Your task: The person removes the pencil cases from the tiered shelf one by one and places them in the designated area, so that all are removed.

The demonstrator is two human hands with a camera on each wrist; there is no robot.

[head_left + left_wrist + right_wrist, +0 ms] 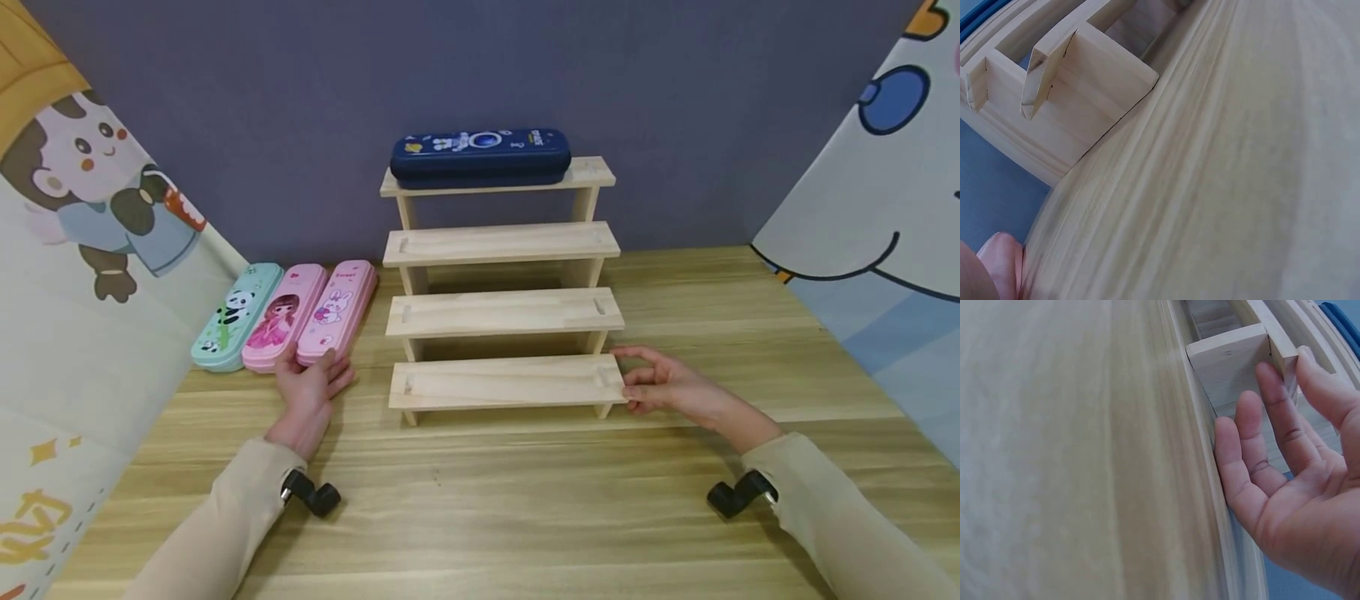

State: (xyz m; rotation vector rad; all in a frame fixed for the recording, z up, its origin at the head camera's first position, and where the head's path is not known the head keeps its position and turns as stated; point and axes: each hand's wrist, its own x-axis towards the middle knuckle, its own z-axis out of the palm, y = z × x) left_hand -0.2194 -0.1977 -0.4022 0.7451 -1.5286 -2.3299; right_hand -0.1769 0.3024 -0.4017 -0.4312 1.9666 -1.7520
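Note:
A four-step wooden rack stands on the table, and a dark blue case lies on its top step. My right hand pinches the right end of the lowest step; in the right wrist view, thumb and index finger of that hand lie on opposite faces of the board. At the left, my left hand is at the near ends of a pink case with a princess and a pink case with a rabbit. Whether it touches them is unclear.
A mint-green case with pandas lies left of the pink ones, beside the left printed panel. A dark blue-grey wall rises behind the rack, and another printed panel bounds the right side of the wood-grain table.

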